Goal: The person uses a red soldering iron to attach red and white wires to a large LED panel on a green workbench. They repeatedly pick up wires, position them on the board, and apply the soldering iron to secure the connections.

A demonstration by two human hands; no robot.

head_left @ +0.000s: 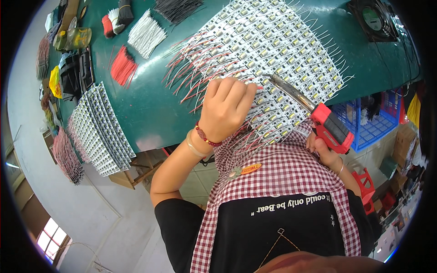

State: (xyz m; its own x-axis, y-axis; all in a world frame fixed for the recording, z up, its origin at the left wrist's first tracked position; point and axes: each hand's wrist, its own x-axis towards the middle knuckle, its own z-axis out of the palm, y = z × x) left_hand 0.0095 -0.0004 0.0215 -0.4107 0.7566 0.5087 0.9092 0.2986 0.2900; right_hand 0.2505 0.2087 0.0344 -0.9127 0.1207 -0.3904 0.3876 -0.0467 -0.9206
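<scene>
A wide panel of white LED circuit boards (273, 41) lies on the green table, with red and white wires sticking out along its edges. My left hand (230, 107) is over the panel's near left part, its fingers pinched together on a thin red wire (260, 88). In my right hand (324, 150) is a red and black soldering gun (334, 129), gripped by its handle. The gun's long metal barrel points up and left, its tip over the boards just beyond my left fingers. Whether the tip touches a board I cannot tell.
Bundles of red wires (123, 66), white wires (146, 34) and black wires (177, 9) lie on the green table (150, 104). More LED boards (100, 132) are stacked at the left edge. A black fan (373, 20) stands far right. Below the table is a blue crate (364, 136).
</scene>
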